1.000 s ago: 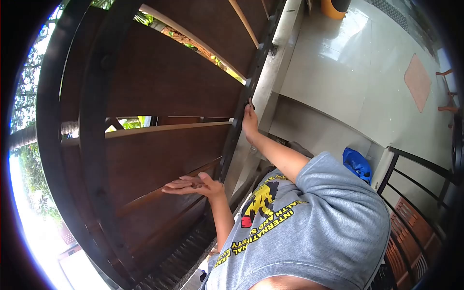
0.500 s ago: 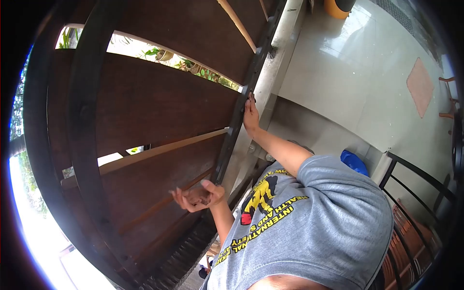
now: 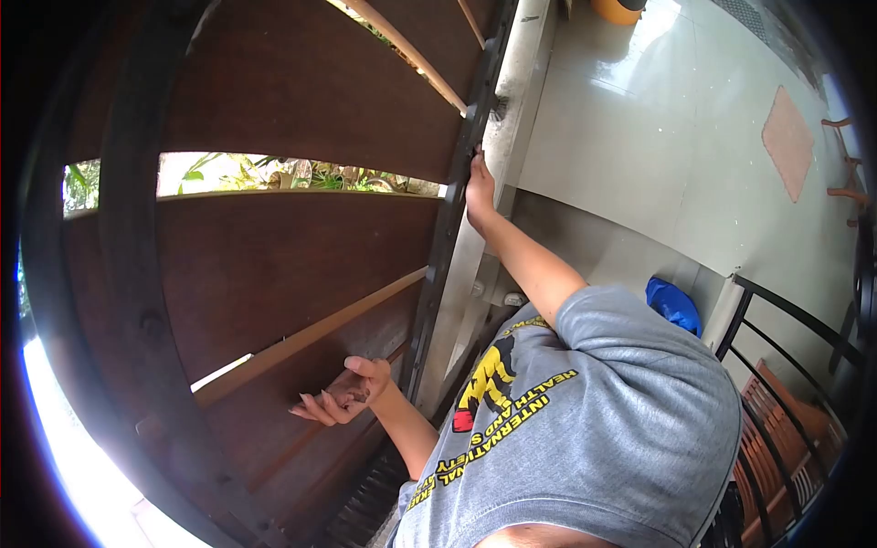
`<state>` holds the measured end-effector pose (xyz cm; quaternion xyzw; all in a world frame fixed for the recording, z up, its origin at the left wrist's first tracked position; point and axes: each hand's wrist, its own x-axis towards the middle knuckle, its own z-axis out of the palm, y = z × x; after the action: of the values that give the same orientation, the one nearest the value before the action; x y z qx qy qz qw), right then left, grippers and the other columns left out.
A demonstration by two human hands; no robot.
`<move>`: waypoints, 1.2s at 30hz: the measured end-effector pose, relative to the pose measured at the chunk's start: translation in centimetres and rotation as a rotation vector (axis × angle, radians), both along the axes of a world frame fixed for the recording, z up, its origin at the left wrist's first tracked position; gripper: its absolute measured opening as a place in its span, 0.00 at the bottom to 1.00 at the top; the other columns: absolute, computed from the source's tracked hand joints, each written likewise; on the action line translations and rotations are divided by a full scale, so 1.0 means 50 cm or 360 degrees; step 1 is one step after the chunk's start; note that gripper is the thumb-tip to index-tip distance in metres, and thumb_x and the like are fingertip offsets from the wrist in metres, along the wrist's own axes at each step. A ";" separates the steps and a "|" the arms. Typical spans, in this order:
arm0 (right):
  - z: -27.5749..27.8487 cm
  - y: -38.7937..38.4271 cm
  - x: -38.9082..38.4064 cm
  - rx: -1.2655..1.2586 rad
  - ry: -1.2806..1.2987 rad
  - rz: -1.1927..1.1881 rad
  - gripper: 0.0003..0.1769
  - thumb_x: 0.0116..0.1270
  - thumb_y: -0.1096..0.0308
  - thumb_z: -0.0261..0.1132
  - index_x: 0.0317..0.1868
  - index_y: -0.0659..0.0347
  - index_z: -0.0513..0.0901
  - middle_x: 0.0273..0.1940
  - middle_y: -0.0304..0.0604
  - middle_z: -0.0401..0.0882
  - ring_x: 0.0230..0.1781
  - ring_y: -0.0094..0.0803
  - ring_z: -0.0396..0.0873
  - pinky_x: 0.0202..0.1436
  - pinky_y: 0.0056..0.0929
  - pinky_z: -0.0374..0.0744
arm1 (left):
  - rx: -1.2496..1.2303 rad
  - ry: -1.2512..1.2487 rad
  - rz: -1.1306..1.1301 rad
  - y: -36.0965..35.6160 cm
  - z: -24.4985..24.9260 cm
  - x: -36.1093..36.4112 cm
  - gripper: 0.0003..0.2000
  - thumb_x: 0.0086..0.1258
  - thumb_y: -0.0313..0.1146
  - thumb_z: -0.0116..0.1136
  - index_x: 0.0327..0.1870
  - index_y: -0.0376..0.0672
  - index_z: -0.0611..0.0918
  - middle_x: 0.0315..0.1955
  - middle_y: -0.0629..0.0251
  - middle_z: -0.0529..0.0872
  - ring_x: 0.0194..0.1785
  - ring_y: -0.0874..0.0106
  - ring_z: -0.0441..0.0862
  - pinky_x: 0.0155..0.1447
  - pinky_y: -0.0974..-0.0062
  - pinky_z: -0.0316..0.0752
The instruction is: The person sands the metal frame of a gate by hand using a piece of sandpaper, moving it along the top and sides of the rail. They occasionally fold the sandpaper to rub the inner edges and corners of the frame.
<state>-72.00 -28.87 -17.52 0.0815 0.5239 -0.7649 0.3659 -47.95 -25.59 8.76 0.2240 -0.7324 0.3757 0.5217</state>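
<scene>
A large gate (image 3: 301, 265) of dark brown boards on a black metal frame fills the left of the view. My right hand (image 3: 480, 190) is at the frame's black edge bar (image 3: 445, 215), its fingers pressed against the bar and pointing up in the view. Lower down, my left hand (image 3: 343, 393) hovers over the lower boards with its palm up and fingers loosely spread. Dark smudges mark that palm, and it holds nothing. Through a gap between the boards, green plants (image 3: 320, 173) show.
A concrete ledge (image 3: 512, 91) runs beside the gate. On the right lie a tiled floor (image 3: 630, 146), a pinkish mat (image 3: 787, 146) and a blue bag-like thing (image 3: 673, 306). A black railing (image 3: 795, 320) and a wooden chair (image 3: 776, 429) stand nearby. An orange-and-black container (image 3: 618, 9) is at the top.
The gate's boards and the gap with plants have shifted down and left in the view. My right hand has moved slightly up; my left hand has drifted left and a little lower.
</scene>
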 end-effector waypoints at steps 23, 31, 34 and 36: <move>-0.032 -0.022 -0.098 0.0158 0.0163 -0.0125 0.30 0.85 0.45 0.53 0.50 0.68 0.85 0.37 0.36 0.82 0.39 0.25 0.72 0.50 0.31 0.75 | -0.0011 0.0023 0.0235 0.003 0.007 -0.033 0.24 0.71 0.40 0.64 0.59 0.33 0.72 0.62 0.47 0.73 0.74 0.47 0.66 0.78 0.38 0.55; -0.045 -0.058 -0.175 -0.0196 0.0128 -0.0264 0.31 0.84 0.44 0.55 0.55 0.68 0.86 0.42 0.34 0.82 0.43 0.23 0.71 0.53 0.29 0.74 | -0.0021 0.0014 0.0305 0.003 0.017 -0.038 0.23 0.72 0.41 0.63 0.59 0.33 0.73 0.63 0.46 0.72 0.75 0.46 0.65 0.78 0.38 0.56; -0.042 -0.002 -0.064 0.0172 0.0330 -0.0047 0.30 0.85 0.45 0.54 0.64 0.66 0.82 0.51 0.35 0.84 0.52 0.23 0.75 0.62 0.29 0.73 | -0.0024 -0.0095 0.0317 0.008 0.032 -0.019 0.24 0.73 0.41 0.62 0.61 0.33 0.74 0.66 0.44 0.71 0.76 0.45 0.63 0.78 0.35 0.56; -0.050 0.002 0.005 0.0254 0.0588 -0.0190 0.31 0.85 0.46 0.52 0.70 0.65 0.79 0.60 0.36 0.83 0.61 0.24 0.75 0.70 0.28 0.70 | -0.0024 -0.0119 0.0314 0.004 0.031 -0.026 0.24 0.73 0.41 0.61 0.63 0.34 0.74 0.70 0.41 0.69 0.78 0.42 0.61 0.78 0.32 0.54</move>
<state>-71.73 -28.77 -20.00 -0.0006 0.6354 -0.7431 0.2101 -49.26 -25.37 10.30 0.2769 -0.7230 0.4389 0.4561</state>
